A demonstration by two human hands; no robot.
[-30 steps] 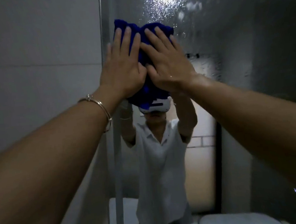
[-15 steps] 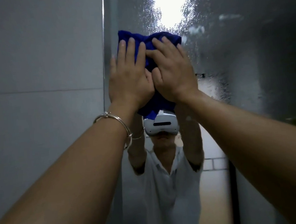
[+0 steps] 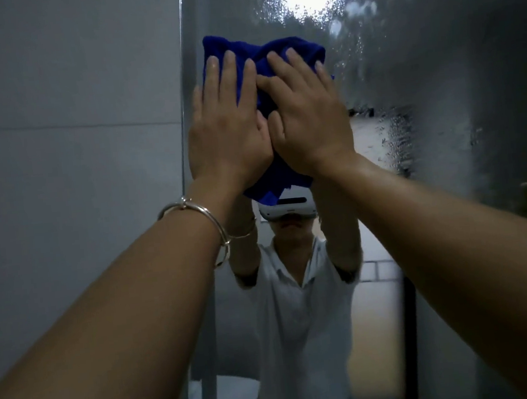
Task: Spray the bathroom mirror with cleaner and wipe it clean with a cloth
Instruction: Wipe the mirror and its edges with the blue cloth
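Both hands flat, fingers straight: left hand (image 3: 229,138) and right hand (image 3: 308,124) press the blue cloth (image 3: 273,52), mostly hidden beneath them, against the droplet-blurred mirror (image 3: 436,70).

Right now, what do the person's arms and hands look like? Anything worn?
Both forearms are bare: no sleeves reach them, and there are no gloves. The left hand and right hand show no rings. A thin silver metal bangle with a small knot circles the left wrist; the right wrist is bare. The bathroom mirror reflects short white shirt sleeves.
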